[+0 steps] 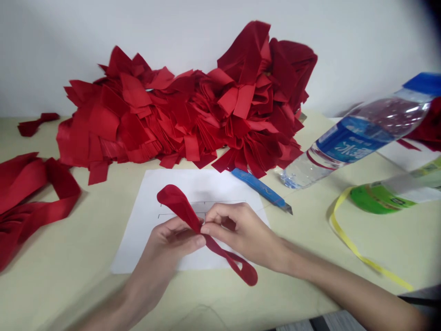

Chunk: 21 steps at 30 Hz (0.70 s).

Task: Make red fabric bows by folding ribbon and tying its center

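Observation:
A red ribbon bow (184, 209) with two loops is held above a sheet of white paper (132, 246) that has printed black lines. My left hand (172, 241) pinches the bow at its narrow middle, thumb in front. My right hand (237, 230) closes thumb and forefinger at the same middle point from the right. Whether a thin thread lies between the right fingertips is too small to tell. One loop points to the upper left, the other to the lower right.
A heap of red ribbon pieces (186, 115) lies along the wall. More red ribbon (37, 197) is at the left. A blue utility knife (260, 188), blade out, lies by the paper. On the right are a water bottle (354, 138), a green-labelled bottle (389, 195) and a yellow strap (358, 253).

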Available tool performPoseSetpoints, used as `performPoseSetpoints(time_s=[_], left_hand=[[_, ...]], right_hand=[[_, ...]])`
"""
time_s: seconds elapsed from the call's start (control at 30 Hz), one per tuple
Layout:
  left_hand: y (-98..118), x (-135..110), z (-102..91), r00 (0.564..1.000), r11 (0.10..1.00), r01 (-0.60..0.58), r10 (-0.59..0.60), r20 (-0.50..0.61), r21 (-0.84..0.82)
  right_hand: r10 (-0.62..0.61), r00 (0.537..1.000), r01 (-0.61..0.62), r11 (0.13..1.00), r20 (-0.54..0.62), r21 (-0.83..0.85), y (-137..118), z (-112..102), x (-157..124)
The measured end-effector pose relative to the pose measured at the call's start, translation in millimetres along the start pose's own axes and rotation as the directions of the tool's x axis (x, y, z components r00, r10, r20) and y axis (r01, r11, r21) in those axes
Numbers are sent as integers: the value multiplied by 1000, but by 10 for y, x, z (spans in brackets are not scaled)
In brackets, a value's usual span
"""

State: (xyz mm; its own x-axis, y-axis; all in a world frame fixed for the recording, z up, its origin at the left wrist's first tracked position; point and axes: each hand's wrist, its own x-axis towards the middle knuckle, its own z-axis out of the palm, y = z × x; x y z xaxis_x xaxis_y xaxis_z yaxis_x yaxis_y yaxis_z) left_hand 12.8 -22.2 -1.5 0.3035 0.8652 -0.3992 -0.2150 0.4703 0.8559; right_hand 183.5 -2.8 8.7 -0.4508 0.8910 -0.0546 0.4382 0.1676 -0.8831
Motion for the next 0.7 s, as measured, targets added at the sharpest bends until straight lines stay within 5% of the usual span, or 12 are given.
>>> performPoseSetpoints(time_s=[0.17, 0.53, 0.7], left_hand=[[10, 9, -31, 999, 997, 47, -46, 22, -65], [20, 23, -85, 994, 994, 61, -53, 101, -85], [4, -1, -75, 986, 989, 106, -91, 138, -103]], right_hand=[[-39, 998, 39, 999, 55, 18, -13, -76, 9], [-69, 997, 68, 997, -27, -21, -21, -97, -21], [7, 1000, -8, 993, 12, 122, -7, -69, -7]])
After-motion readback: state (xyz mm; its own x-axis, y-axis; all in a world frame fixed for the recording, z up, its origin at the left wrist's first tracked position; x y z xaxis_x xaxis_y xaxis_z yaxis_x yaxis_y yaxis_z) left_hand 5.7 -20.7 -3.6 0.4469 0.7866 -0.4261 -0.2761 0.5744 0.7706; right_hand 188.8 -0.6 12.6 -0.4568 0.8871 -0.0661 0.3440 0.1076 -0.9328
